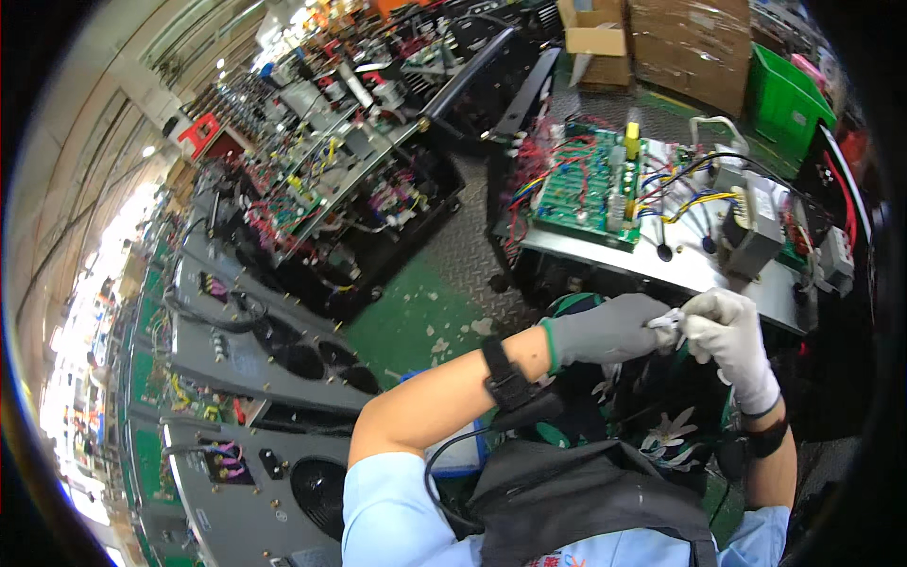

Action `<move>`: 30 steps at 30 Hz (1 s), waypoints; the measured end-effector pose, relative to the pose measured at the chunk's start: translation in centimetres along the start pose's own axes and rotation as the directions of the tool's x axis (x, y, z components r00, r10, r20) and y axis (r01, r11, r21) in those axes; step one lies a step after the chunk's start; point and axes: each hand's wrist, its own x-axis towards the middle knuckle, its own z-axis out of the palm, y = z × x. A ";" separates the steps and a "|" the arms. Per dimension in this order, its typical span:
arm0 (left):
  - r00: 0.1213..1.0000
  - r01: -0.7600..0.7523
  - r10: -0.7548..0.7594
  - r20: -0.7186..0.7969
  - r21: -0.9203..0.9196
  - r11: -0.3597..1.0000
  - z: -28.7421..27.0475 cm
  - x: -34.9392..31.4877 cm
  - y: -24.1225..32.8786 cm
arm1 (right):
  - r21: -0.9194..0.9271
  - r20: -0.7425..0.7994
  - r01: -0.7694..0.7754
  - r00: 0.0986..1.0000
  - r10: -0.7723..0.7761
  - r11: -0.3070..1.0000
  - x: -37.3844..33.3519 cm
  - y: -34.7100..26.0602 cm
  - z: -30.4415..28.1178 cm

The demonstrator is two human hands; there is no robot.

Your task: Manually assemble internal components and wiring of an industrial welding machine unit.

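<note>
Grey-gloved left hand (605, 331), white-gloved right hand (732, 331), green circuit board (581, 189).

Electronics assembly workshop / factory floor: rows of open grey machine chassis (236, 350) w/ fans & wiring, green circuit board (581, 189) on a metal unit, cardboard boxes (661, 38), green bin (784, 94), green-painted floor (416, 321).

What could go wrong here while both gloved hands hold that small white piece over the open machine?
The small white piece, pinched between the left hand and right hand, might slip and fall out of sight. Loose wires by the green circuit board could snag a glove.
</note>
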 end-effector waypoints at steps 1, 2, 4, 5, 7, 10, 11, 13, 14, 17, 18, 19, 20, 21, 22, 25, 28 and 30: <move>0.999 0.027 -0.026 0.026 -0.041 0.999 -0.2 -0.3 0.3 | -0.026 0.056 0.072 0.996 -0.071 0.997 0.1 -0.1 -0.2; 0.999 0.039 -0.039 0.022 -0.011 0.999 -0.4 -0.6 1.0 | -0.048 0.079 0.062 0.995 -0.058 0.997 0.0 -0.7 -0.2; 0.998 0.025 -0.023 0.054 -0.040 0.999 -0.1 -0.2 0.0 | 0.158 0.257 0.030 0.964 -0.070 0.987 0.5 0.3 -1.3; 0.965 0.251 -0.245 0.088 -0.064 0.966 0.0 0.0 1.7 | 0.276 0.273 -0.032 0.961 -0.047 0.961 0.4 1.1 -2.1; 0.999 0.018 -0.013 -0.030 0.195 0.981 -0.7 -1.4 0.4 | 0.449 0.200 -0.038 0.978 -0.058 0.893 -0.1 0.8 -3.7; 0.881 0.388 -0.238 -0.410 0.336 0.858 -5.6 -5.9 2.3 | 0.509 0.020 0.118 0.989 -0.148 0.852 -0.1 2.3 -9.3; 0.837 0.363 -0.173 -0.518 0.292 0.885 -7.1 -7.0 1.0 | 0.355 -0.028 0.124 0.992 -0.122 0.927 0.1 1.4 -9.9; 0.841 0.237 -0.047 -0.539 0.290 0.927 -7.3 -4.0 3.2 | 0.283 -0.059 0.113 0.993 -0.100 0.952 -0.5 -0.9 -8.7; 0.889 0.146 0.021 -0.457 0.327 0.934 -5.2 -0.8 7.1 | 0.258 -0.102 0.086 0.993 -0.062 0.962 -0.9 -1.9 -7.8; 0.988 0.040 0.015 -0.151 0.355 0.934 -3.2 4.4 8.1 | 0.399 -0.076 0.206 0.979 -0.191 0.894 -0.3 -1.6 -6.3; 0.997 0.048 -0.026 -0.070 0.334 0.941 -3.4 5.7 6.6 | 0.383 -0.087 0.266 0.964 -0.253 0.885 0.0 -1.3 -6.3; 0.986 -0.086 0.145 -0.080 0.504 0.859 -3.2 6.7 8.0 | 0.420 -0.070 0.238 0.971 -0.230 0.876 0.5 -0.9 -6.7; 0.949 -0.200 0.310 -0.055 0.655 0.728 -2.6 7.5 9.7 | 0.421 -0.036 0.151 0.988 -0.150 0.894 0.2 -1.1 -7.8; 0.961 -0.115 0.259 -0.094 0.716 0.689 -2.4 8.4 10.0 | 0.346 -0.090 0.243 0.970 -0.226 0.906 0.4 0.0 -8.6; 0.954 -0.114 0.282 -0.097 0.754 0.647 -2.3 9.3 10.2 | 0.266 -0.138 0.328 0.944 -0.301 0.907 0.6 0.8 -9.3; 0.952 -0.173 0.306 0.006 0.836 0.520 -2.0 11.8 13.5 | 0.323 -0.131 0.204 0.977 -0.170 0.924 1.1 0.6 -11.8; 0.933 -0.309 0.326 0.151 0.799 0.516 -2.9 15.2 13.1 | 0.441 -0.174 0.235 0.969 -0.175 0.866 1.6 1.0 -13.1; 0.936 -0.338 0.288 0.204 0.751 0.567 -4.2 17.0 12.1 | 0.317 -0.173 0.289 0.954 -0.244 0.903 2.6 2.6 -13.4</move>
